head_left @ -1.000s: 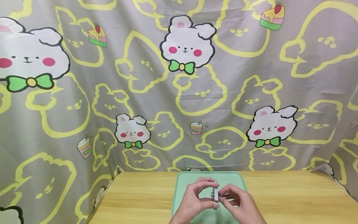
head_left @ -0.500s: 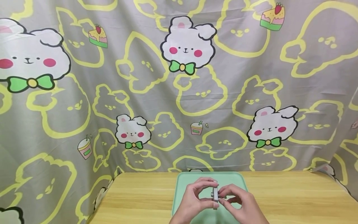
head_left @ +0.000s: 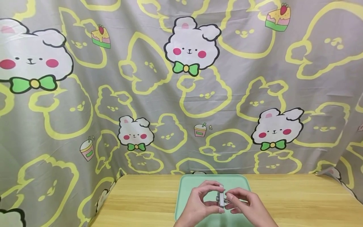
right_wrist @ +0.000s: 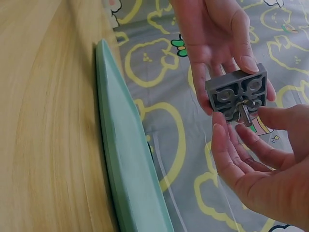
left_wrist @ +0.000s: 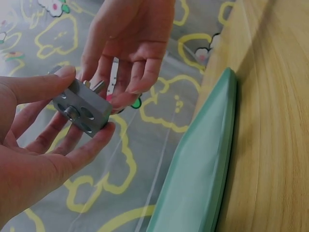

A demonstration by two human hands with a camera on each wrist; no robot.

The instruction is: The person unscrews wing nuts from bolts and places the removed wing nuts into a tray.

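Observation:
Between its thumb and fingers, my left hand (head_left: pixel 197 203) grips the edges of a grey square block (right_wrist: pixel 234 78) above the tray. A metal bolt (right_wrist: pixel 245 117) passes through the block's middle, its threaded end sticking out of the ribbed side. A small wing nut (right_wrist: pixel 249 103) sits on that bolt close to the block. The bolt's round head (left_wrist: pixel 71 112) shows on the opposite face in the left wrist view. My right hand (head_left: pixel 248 201) is beside the threaded end, fingers and thumb spread loosely around the bolt and wing nut without a visible pinch.
A mint-green tray (head_left: pixel 182 186) lies on the wooden table (head_left: pixel 141 195) beneath both hands. Behind and at the left hangs a grey curtain (head_left: pixel 158 104) printed with rabbits, cakes and cups.
My right fingers were closed at the wing nut and bolt before; now they have loosened and spread. Both hands and the block have shifted slightly right in the head view.

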